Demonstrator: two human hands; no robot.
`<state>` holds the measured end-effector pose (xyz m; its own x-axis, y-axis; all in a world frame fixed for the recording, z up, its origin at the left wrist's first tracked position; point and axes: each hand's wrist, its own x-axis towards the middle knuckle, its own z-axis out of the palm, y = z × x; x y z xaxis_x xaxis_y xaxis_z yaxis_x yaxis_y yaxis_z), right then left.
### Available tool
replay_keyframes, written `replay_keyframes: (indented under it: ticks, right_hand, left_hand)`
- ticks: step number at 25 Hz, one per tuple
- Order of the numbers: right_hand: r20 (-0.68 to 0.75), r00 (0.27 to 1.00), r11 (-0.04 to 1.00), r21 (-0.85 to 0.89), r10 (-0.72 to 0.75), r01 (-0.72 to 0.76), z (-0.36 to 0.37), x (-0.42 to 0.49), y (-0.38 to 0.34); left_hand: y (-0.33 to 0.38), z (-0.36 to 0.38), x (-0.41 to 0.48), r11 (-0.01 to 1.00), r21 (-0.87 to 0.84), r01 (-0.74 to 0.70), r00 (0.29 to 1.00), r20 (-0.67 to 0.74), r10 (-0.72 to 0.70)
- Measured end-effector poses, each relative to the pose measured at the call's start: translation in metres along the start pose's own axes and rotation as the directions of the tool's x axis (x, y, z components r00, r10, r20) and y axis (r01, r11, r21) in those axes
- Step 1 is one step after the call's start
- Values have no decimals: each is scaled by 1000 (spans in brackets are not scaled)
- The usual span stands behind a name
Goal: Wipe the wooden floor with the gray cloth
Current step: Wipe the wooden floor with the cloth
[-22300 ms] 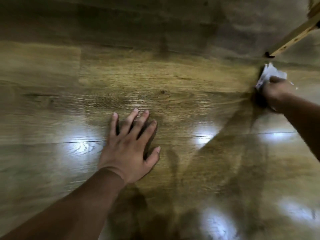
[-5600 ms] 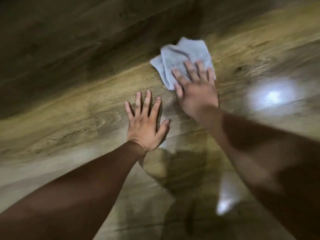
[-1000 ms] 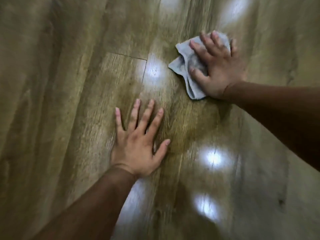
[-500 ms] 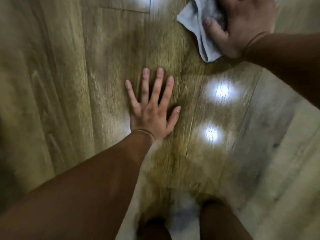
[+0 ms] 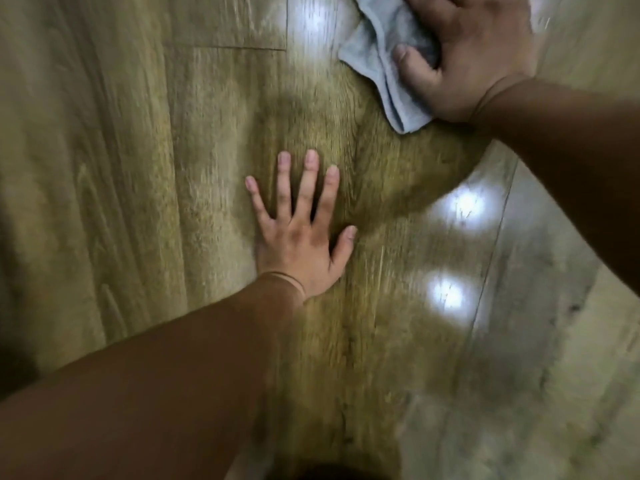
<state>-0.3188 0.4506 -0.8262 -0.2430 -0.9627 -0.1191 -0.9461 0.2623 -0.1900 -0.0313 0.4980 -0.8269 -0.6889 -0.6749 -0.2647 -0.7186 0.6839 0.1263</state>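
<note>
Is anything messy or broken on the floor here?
Nothing stands out. The gray cloth is just bunched under the right hand, the left hand lies flat on the wooden floor, and the bright spots are light reflections.

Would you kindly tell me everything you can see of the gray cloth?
The gray cloth is soft, pale blue-gray fabric with a stitched hem, bunched into loose folds. It lies on the wooden floor at the top of the view, its upper part cut off by the frame. The right hand rests on it and hides its right side, thumb pressing into the folds; a folded corner sticks out below the palm.
</note>
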Motion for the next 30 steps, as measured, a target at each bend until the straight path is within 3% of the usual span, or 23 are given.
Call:
replay_keyframes:
  ticks: [3,5,6,8,11,14,17,20,30]
  right_hand:
    - [-98,988,992,-32,122,-126,20,-30,-24]
    - [-69,958,958,-54,278,-282,33,-122,-49]
    - [51,938,940,-21,342,-341,35,-188,-75]
    - [396,869,933,72,296,-351,44,-300,-119]
    - [560,802,936,123,208,-329,46,-346,-143]
    - [287,884,916,45,370,-398,42,-217,-101]
    - [-58,919,916,-76,390,-394,30,-81,-45]
    - [-80,921,919,-78,381,-386,20,-18,-26]
    - [-81,908,910,-34,410,-414,15,-50,-38]
  left_hand:
    - [-5,5,-3,998,45,42,998,-40,-41]
    - [1,0,1,999,24,22,999,-34,-21]
    - [1,0,1,1000,17,21,999,-28,-21]
    - [-2,2,-1,997,47,54,998,-21,-53]
    - [0,1,-1,997,49,51,999,-20,-50]
    - [-3,1,-1,999,14,49,998,-45,-48]
    - [-2,5,-2,999,22,38,997,-67,-37]
    - [-4,7,-1,999,34,24,997,-74,-22]
    - [-2,11,0,999,-14,31,984,-173,-33]
